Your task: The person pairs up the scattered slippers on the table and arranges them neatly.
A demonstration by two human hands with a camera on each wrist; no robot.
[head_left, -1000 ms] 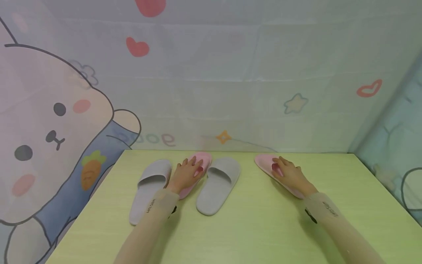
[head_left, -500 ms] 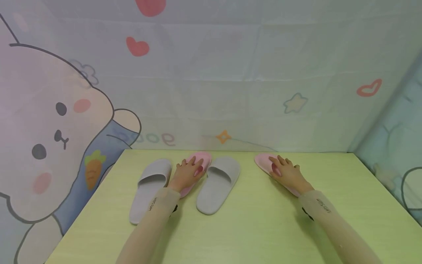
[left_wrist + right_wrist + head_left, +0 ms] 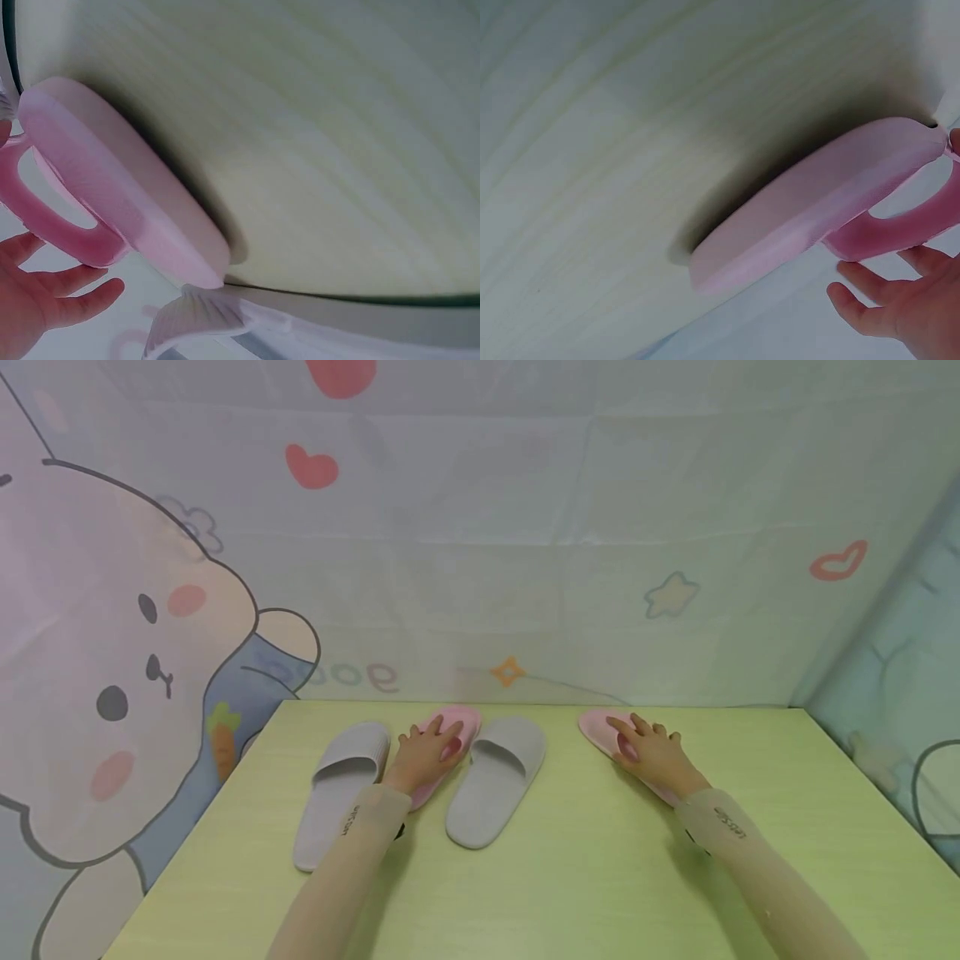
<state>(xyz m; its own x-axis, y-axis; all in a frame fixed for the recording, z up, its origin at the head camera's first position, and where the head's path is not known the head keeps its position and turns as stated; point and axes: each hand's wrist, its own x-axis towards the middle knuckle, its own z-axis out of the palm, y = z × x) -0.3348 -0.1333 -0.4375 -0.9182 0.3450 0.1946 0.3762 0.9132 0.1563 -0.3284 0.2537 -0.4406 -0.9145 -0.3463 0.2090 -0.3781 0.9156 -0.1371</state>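
Note:
My left hand lies over the strap of a pink slipper, its fingers spread. This slipper sits at the table's far edge between two grey slippers, the left one and the right one. Over the strap of another pink slipper, apart to the right, is my right hand, fingers also spread. The left wrist view shows loose fingers right at the darker pink strap. Similarly, the right wrist view has fingers beside the strap. Both hands partly hide their slippers.
The slippers stand on a pale yellow-green table. Behind it hangs a light cloth backdrop printed with hearts, stars and a large cartoon animal at left.
My right hand and forearm have shifted slightly left. My left hand and the slippers look almost unmoved. The backdrop cloth at the left has swayed to the right.

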